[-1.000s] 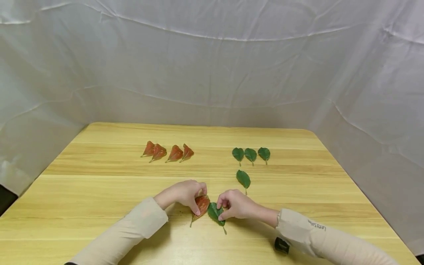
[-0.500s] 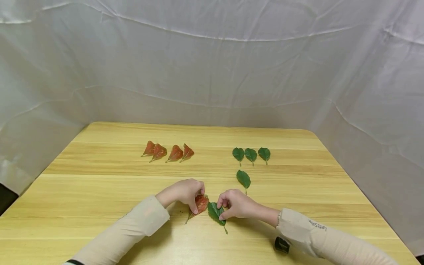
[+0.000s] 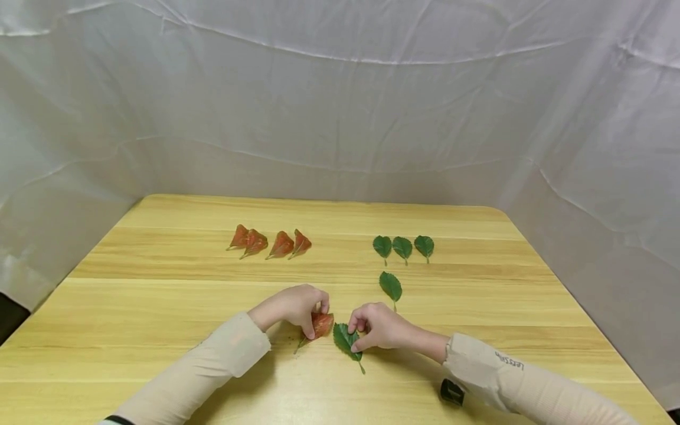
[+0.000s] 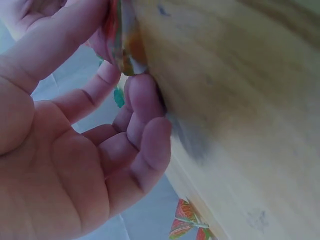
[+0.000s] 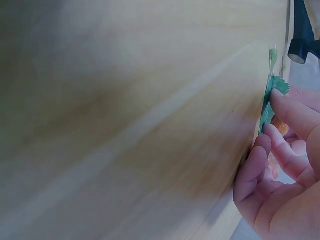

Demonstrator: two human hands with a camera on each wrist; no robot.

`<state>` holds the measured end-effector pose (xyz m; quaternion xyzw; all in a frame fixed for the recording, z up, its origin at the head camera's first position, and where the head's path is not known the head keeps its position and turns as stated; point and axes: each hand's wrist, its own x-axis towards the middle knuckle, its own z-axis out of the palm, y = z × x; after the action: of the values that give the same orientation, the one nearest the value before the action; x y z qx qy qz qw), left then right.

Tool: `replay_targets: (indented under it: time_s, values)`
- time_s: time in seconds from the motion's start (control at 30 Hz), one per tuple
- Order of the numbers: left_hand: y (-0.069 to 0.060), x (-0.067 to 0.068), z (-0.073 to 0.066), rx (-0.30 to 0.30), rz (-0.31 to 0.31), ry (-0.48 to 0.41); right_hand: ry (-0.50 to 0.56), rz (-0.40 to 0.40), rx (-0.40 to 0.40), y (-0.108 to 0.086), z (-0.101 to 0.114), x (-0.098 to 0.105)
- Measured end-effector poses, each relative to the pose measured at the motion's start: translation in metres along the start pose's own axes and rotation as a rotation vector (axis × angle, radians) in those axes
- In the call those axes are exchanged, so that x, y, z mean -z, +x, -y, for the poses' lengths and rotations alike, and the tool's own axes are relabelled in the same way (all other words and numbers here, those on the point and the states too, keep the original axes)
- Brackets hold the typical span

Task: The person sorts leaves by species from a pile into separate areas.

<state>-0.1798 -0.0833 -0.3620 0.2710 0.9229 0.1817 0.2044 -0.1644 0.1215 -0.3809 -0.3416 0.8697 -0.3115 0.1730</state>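
Note:
Near the middle of the wooden table [image 3: 297, 389], my left hand [image 3: 299, 305] pinches a red leaf [image 3: 323, 324] between thumb and fingers. In the left wrist view that red leaf [image 4: 131, 50] shows edge-on at the thumb and index finger, with the other fingers curled below it. To its right, my right hand [image 3: 383, 327] pinches a green leaf [image 3: 342, 338], its stem pointing toward me. The right wrist view shows this green leaf [image 5: 268, 105] between thumb and index finger, close to the tabletop. A small gap separates the two held leaves.
Several red leaves [image 3: 281, 244] lie in a row at the back left, two of them overlapping. Three green leaves [image 3: 402, 248] form a row at the back right. Another green leaf [image 3: 390, 285] lies beyond my right hand. Pale cloth [image 3: 340, 118] hangs around the table.
My left hand has shifted slightly left and away from me, turning the red leaf so its stem swings left; the gap to the green leaf has widened. The right hand has hardly moved.

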Motion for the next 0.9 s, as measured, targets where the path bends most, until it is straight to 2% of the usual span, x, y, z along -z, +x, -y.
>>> replay_targets:
  time_s: [0.23, 0.5, 0.67, 0.9]
  values:
    - [-0.003, 0.003, -0.001, -0.010, 0.000, -0.035, -0.001, -0.001, -0.009, 0.000, 0.000, 0.000]
    - [-0.005, 0.003, 0.006, -0.034, -0.008, -0.141, 0.009, 0.002, -0.005, -0.001, 0.000, 0.000]
    - [-0.004, 0.003, 0.011, -0.053, -0.049, -0.199, 0.011, 0.001, -0.003, -0.001, -0.001, 0.000]
    - [-0.006, 0.006, 0.017, -0.079, -0.141, -0.213, 0.021, 0.001, -0.007, -0.001, -0.001, 0.000]
